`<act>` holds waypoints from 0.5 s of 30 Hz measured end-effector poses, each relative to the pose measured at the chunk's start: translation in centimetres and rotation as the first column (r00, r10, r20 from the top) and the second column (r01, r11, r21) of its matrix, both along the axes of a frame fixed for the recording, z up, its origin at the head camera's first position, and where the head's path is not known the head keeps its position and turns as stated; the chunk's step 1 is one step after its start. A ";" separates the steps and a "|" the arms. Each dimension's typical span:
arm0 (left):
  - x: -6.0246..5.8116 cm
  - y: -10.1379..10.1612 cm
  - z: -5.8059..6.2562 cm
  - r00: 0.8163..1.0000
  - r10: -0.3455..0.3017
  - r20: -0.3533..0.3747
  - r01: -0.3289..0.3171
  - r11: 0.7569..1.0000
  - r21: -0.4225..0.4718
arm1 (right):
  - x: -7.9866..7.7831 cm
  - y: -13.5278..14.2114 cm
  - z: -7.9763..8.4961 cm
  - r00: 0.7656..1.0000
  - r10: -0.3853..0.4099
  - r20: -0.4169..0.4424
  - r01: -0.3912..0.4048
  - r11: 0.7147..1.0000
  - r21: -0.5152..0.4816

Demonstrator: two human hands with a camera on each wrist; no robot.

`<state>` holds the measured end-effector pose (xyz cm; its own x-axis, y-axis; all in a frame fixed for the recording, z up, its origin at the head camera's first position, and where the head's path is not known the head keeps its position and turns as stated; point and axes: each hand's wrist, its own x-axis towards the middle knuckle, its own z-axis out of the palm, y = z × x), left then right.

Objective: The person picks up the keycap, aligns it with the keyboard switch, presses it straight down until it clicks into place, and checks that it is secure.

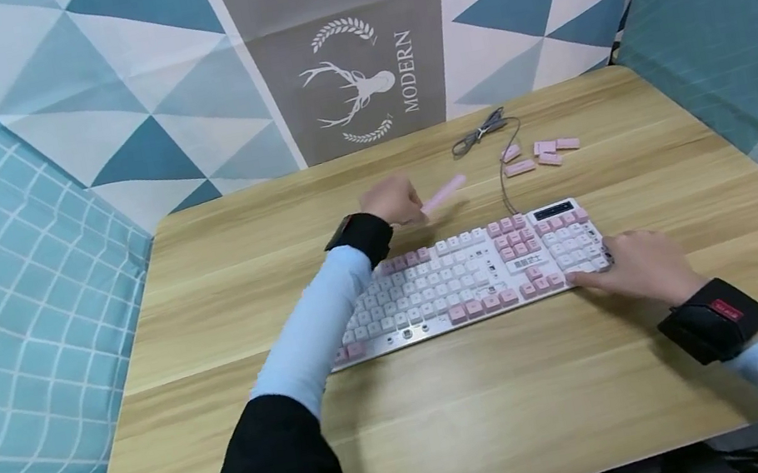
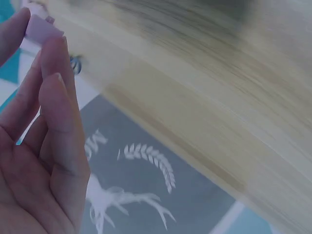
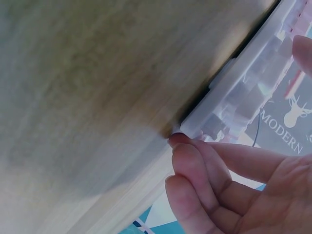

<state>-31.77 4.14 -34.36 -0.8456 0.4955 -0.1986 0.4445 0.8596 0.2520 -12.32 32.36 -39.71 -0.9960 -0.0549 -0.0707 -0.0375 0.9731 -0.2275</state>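
A white and pink keyboard (image 1: pixel 434 290) lies on the table, with bare switch spots showing in its front row and near its right end. Beyond its far left edge, my left hand (image 1: pixel 394 200) pinches a long pink keycap (image 1: pixel 445 193) by one end, between thumb and fingertips. The left wrist view shows that pink keycap (image 2: pixel 41 30) end-on, clear of the table. At the keyboard's right end, my right hand (image 1: pixel 646 265) grips the side, the thumb at the near corner and the fingers farther back. In the right wrist view, its curled fingertips (image 3: pixel 183 158) touch the keyboard's edge.
Several loose pink keycaps (image 1: pixel 520 168) lie at the back right of the wooden table (image 1: pixel 473 423). A bundled grey cable (image 1: pixel 479 136) rests near them, its lead running to the keyboard. A patterned cloth (image 1: pixel 171 95) hangs behind the table.
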 end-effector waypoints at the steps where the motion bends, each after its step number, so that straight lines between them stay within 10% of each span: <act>1: 0.5 -0.8 0.3 1.000 -0.005 0.007 0.005 1.000 0.018 | 0.0 0.1 0.0 1.000 -0.001 0.009 0.001 1.000 0.000; 15: 7.7 -10.0 0.7 0.990 -0.122 0.066 0.110 0.981 0.160 | 0.4 -0.3 0.1 0.999 0.004 0.042 -0.008 0.997 0.079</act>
<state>-24.10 -5.86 -33.68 -0.7664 0.6189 -0.1719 0.5135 0.7512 0.4147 -11.95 32.02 -39.63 -0.9917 -0.0533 -0.1170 -0.0353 0.9879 -0.1509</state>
